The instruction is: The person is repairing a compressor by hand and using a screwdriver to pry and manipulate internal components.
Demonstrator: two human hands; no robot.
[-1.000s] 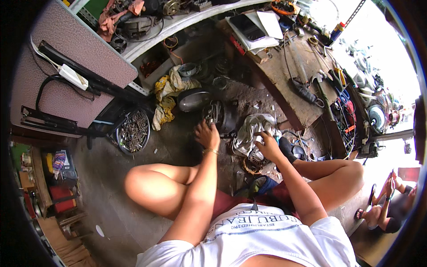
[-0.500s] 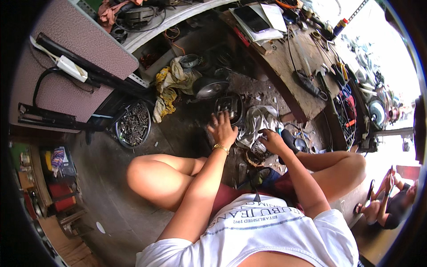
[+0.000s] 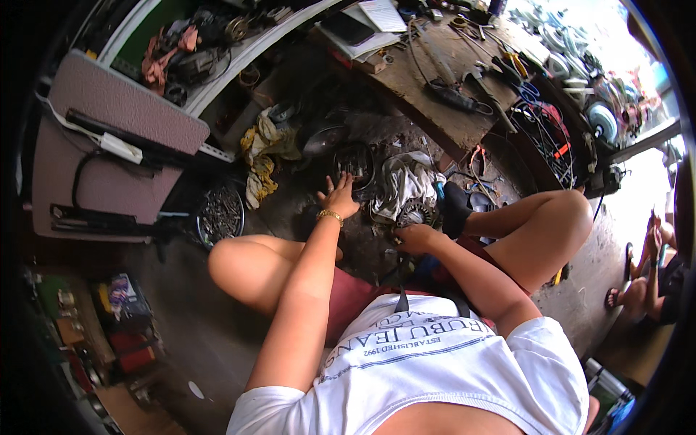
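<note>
Likely heavy and stiff, the dark housing — at the spread fingertips of the left hand — is best gripped by its rim. Whether anything is held in the curled right hand cannot be told.

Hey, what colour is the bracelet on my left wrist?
The bracelet is gold-coloured; it shows best in the head view.

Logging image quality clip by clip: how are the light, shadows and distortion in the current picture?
Head view: glare washes out much of the upper right; head view: deep shadow under the wooden workbench hides detail, and the area beyond the left hand is dim; head view: the pale shelf edge bends, and black frames the picture.
</note>
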